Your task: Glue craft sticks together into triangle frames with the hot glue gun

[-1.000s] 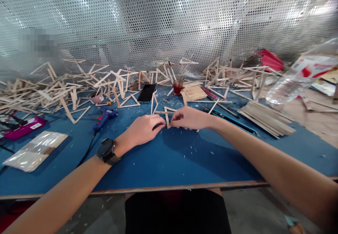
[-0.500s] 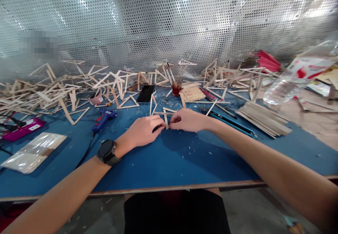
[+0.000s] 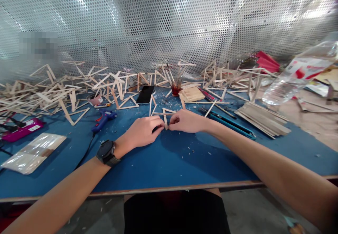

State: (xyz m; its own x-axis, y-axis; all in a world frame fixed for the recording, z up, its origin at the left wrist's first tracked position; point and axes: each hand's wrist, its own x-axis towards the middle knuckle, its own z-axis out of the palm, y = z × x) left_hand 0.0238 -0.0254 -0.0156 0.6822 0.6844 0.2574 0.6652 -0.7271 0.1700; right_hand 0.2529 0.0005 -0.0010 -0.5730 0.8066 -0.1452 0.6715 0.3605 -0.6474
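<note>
In the middle of the blue table, a small frame of joined wooden craft sticks (image 3: 165, 119) stands between my hands. My left hand (image 3: 144, 130), with a dark watch on the wrist, pinches its near corner from the left. From the right, my right hand (image 3: 186, 121) has curled fingers closed at the same corner; its fingertips are partly hidden. Just behind, another craft-stick piece (image 3: 152, 104) stands upright. A blue glue gun (image 3: 103, 120) lies to the left of my left hand, its cord running toward the table's front.
Joined sticks (image 3: 39, 96) pile along the perforated metal screen (image 3: 169, 22). A phone (image 3: 146, 94) lies behind my hands. At left are a magenta power strip (image 3: 23, 129) and wrapped sticks (image 3: 34, 153). Loose sticks (image 3: 264, 118), a teal cutter (image 3: 232, 124) and a plastic bottle (image 3: 295, 75) lie right.
Both hands keep almost the same place at the stick frame. The view has shifted very slightly; nothing else visibly differs.
</note>
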